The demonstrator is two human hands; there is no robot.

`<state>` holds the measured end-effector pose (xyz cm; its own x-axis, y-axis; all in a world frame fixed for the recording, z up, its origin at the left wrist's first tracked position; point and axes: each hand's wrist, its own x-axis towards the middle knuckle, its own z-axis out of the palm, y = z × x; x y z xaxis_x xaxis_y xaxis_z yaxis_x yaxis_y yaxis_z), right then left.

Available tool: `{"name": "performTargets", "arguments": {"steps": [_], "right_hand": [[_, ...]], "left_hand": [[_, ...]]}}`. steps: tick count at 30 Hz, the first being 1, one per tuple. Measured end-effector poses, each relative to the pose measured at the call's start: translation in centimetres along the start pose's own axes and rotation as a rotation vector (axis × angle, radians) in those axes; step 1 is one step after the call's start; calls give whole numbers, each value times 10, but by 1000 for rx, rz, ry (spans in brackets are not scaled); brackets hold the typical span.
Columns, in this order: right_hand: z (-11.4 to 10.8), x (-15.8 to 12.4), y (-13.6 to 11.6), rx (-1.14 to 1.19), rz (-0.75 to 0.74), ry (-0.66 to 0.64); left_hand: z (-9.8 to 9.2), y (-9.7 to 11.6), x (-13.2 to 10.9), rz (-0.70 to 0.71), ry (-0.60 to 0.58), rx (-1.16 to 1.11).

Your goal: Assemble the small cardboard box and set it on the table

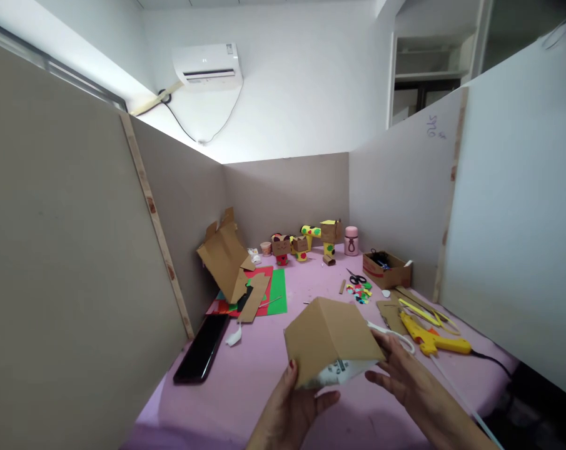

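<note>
A folded brown cardboard piece [329, 334] with a ridge across its top and printed white inner faces is up in front of me, above the pink table. My left hand [299, 400] grips its lower left side, thumb on the outer face, other fingers partly hidden underneath. At its right edge is my right hand [399, 369], fingers stretched and thumb apart; the fingertips are at the cardboard's corner, and I cannot tell how firmly they touch. Just behind the right hand are white-handled scissors [404, 340]. A yellow glue gun [433, 337] lies farther right.
A black phone [202, 350] lies at left, near red and green sheets [277, 292] and a leaning cardboard box [224, 256]. Cardboard animal figures [281, 247] and a pink bottle [351, 241] stand at the back. Black scissors [356, 278], paper scraps [359, 292] and an open box [386, 272] sit right.
</note>
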<state>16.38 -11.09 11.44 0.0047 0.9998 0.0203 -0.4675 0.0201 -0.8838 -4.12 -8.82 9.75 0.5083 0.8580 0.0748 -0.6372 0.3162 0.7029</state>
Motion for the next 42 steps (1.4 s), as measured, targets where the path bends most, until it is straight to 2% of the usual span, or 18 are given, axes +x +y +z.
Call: {"name": "performTargets", "arguments": {"steps": [2, 5, 7, 9, 12, 15, 19, 24, 28, 32, 37, 40, 42], "right_hand": [[-2, -1, -2, 1, -13, 17], [-1, -6, -4, 33, -36, 15], [1, -10, -4, 83, -41, -37], [4, -14, -3, 92, -54, -53], [6, -19, -2, 19, -105, 18], [6, -21, -1, 2, -113, 30], [5, -21, -1, 21, -117, 4], [1, -18, 0, -66, -199, -107], [0, -5, 9, -191, -213, -46], [2, 16, 28, -180, -220, -40], [-9, 39, 67, -128, -165, -89], [-20, 44, 85, -120, -110, -75], [-25, 45, 88, -128, -82, -42]], "left_hand": [[3, -1, -1, 140, 63, 168], [0, -6, -3, 370, 88, 455], [-9, -12, -3, 467, 69, 648], [-23, -17, -4, 497, 13, 795], [-43, -22, -3, 504, -80, 849], [-52, -26, -1, 584, -60, 768], [-45, -29, 1, 510, -10, 739], [-22, -27, -4, 482, 43, 762], [-14, -19, -4, 398, -12, 828], [-22, -17, 8, 296, -15, 872], [-43, -32, 17, 177, 63, 940], [-61, -42, 17, 165, 55, 1048], [-69, -46, 19, 172, 75, 987]]}}
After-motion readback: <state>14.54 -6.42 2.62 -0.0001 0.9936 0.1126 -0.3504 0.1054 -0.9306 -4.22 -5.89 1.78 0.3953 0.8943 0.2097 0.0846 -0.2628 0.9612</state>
